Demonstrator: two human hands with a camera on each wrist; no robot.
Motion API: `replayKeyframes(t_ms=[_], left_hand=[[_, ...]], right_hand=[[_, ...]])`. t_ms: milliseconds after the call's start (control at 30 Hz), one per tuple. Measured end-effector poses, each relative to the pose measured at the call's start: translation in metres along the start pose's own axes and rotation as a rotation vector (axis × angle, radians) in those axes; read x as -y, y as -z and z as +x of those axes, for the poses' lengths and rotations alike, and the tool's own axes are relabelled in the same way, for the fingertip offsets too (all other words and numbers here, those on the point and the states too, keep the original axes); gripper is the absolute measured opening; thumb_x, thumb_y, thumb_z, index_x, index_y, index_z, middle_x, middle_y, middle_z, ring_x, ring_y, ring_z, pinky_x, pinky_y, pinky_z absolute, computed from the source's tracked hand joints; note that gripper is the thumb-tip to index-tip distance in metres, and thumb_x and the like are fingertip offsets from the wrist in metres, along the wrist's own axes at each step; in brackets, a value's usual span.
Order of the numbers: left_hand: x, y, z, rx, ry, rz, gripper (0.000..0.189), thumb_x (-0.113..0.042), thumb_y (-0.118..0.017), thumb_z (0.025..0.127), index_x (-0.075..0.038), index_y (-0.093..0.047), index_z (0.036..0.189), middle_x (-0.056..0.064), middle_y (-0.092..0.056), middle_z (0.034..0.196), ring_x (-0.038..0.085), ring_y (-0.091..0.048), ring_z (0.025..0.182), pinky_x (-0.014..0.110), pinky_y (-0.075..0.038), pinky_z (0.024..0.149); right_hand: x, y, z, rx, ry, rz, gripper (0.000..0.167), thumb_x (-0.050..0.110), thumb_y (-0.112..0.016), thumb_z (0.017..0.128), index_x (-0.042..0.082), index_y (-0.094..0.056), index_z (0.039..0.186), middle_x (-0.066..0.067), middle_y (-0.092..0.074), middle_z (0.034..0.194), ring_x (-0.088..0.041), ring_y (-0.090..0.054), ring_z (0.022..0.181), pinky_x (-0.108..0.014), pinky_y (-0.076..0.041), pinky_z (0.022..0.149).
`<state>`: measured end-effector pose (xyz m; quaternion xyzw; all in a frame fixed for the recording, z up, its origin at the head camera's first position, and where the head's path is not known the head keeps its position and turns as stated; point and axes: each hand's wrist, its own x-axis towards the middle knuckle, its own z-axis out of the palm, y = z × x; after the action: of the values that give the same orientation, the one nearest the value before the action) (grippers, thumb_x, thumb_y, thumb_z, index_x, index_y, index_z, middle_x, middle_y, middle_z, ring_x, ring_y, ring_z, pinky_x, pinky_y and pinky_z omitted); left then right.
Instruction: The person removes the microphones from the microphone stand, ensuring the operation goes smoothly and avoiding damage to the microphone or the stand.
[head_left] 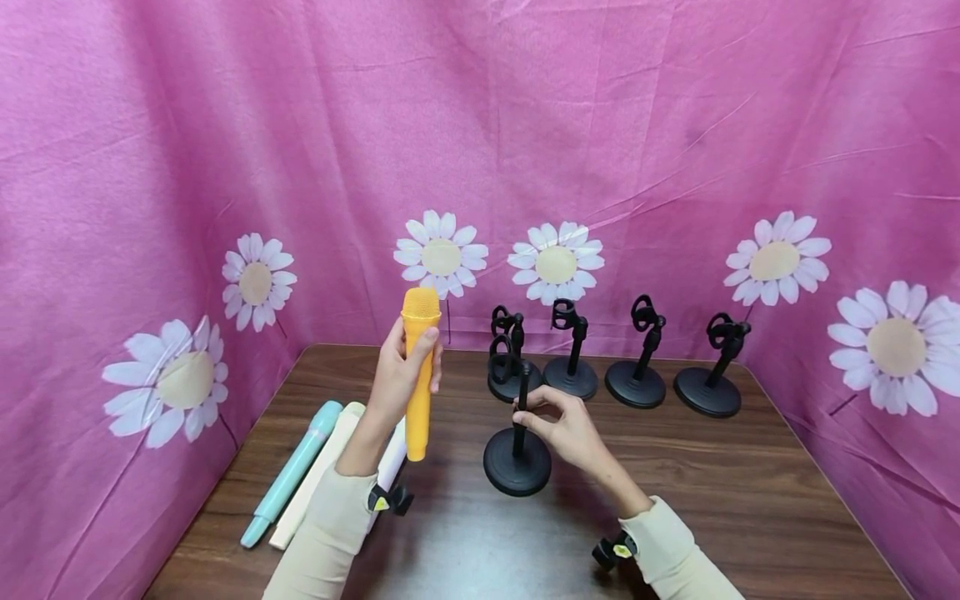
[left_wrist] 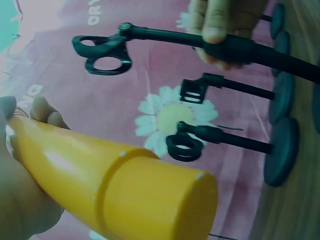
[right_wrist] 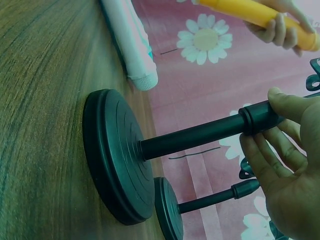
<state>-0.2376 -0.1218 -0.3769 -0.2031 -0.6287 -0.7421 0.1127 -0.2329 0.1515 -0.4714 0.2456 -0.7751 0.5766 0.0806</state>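
Observation:
My left hand [head_left: 397, 367] grips a yellow microphone [head_left: 420, 392] upright above the table, its mesh head on top. In the left wrist view the microphone's butt end [left_wrist: 165, 195] points toward the camera. My right hand [head_left: 558, 425] pinches the pole of a black microphone stand [head_left: 517, 467] between thumb and fingers. That stand's round base [right_wrist: 117, 155] sits at the table's surface, and its ring clip [left_wrist: 102, 55] is vacant, facing the side where the yellow microphone is held.
Several more black stands [head_left: 637, 383] line the back right of the table [head_left: 675, 500]. At the left lie a mint microphone [head_left: 292, 475], a cream microphone [head_left: 318, 475] and a white microphone [head_left: 392, 458], partly behind my left arm. Pink flowered cloth [head_left: 480, 125] hangs around the table.

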Motion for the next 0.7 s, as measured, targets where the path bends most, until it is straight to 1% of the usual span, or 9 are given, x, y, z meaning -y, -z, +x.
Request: replayKeyframes(t_ms=[100,200,333,433,567,633,700], left_hand=[[0.008,0.001,-0.003,-0.004,0.032,0.029,0.012,-0.017,-0.06,0.109,-0.013,-0.05,0.114,-0.001,-0.057,0.072,0.013,-0.053,0.045,0.024,-0.047,0.044],[0.015,0.003,-0.007,-0.013,0.08,0.059,0.015,-0.018,-0.062,0.108,-0.011,-0.05,0.115,0.0,-0.057,0.072,0.013,-0.053,0.045,0.024,-0.048,0.045],[0.024,0.006,-0.012,-0.018,0.167,0.109,0.027,-0.019,-0.066,0.106,-0.008,-0.048,0.124,0.003,-0.056,0.075,0.016,-0.054,0.049,0.026,-0.05,0.048],[0.031,0.007,-0.015,-0.016,0.219,0.145,0.035,-0.014,-0.066,0.105,-0.005,-0.045,0.132,0.005,-0.055,0.077,0.018,-0.055,0.053,0.028,-0.051,0.05],[0.04,0.007,-0.017,-0.013,0.27,0.201,0.037,-0.007,-0.062,0.105,-0.003,-0.042,0.136,0.006,-0.057,0.079,0.018,-0.055,0.055,0.029,-0.052,0.051],[0.044,0.008,-0.018,-0.013,0.298,0.239,0.039,-0.007,-0.062,0.104,-0.003,-0.041,0.137,0.007,-0.059,0.081,0.018,-0.056,0.055,0.029,-0.053,0.052],[0.048,0.009,-0.019,-0.013,0.321,0.284,0.04,-0.008,-0.063,0.104,-0.003,-0.042,0.138,0.012,-0.061,0.085,0.019,-0.059,0.056,0.03,-0.055,0.053]], right_hand=[[-0.001,0.0,0.0,-0.003,0.011,-0.003,0.013,0.011,-0.085,0.092,0.011,-0.077,0.102,-0.023,-0.078,0.111,-0.004,-0.073,0.1,-0.025,-0.063,0.084],[-0.001,0.0,0.0,-0.001,0.004,-0.005,0.013,0.012,-0.085,0.092,0.012,-0.077,0.102,-0.022,-0.079,0.111,-0.004,-0.073,0.101,-0.026,-0.063,0.084],[0.0,0.001,0.0,0.009,-0.014,-0.005,0.013,0.015,-0.085,0.092,0.015,-0.077,0.102,-0.022,-0.079,0.112,-0.005,-0.073,0.102,-0.025,-0.062,0.085],[-0.001,0.001,-0.001,0.012,-0.017,-0.005,0.013,0.016,-0.085,0.093,0.015,-0.077,0.103,-0.022,-0.078,0.113,-0.005,-0.073,0.102,-0.024,-0.062,0.086],[-0.001,0.001,-0.001,0.01,-0.023,0.0,0.013,0.015,-0.085,0.093,0.015,-0.077,0.103,-0.021,-0.079,0.113,-0.005,-0.073,0.102,-0.025,-0.062,0.086],[0.0,0.001,0.0,0.01,-0.026,0.001,0.013,0.016,-0.085,0.093,0.015,-0.077,0.103,-0.02,-0.079,0.113,-0.005,-0.073,0.102,-0.025,-0.062,0.086],[0.0,0.001,-0.001,0.011,-0.029,0.003,0.013,0.016,-0.085,0.093,0.015,-0.077,0.103,-0.017,-0.08,0.112,-0.006,-0.074,0.101,-0.026,-0.063,0.086]])
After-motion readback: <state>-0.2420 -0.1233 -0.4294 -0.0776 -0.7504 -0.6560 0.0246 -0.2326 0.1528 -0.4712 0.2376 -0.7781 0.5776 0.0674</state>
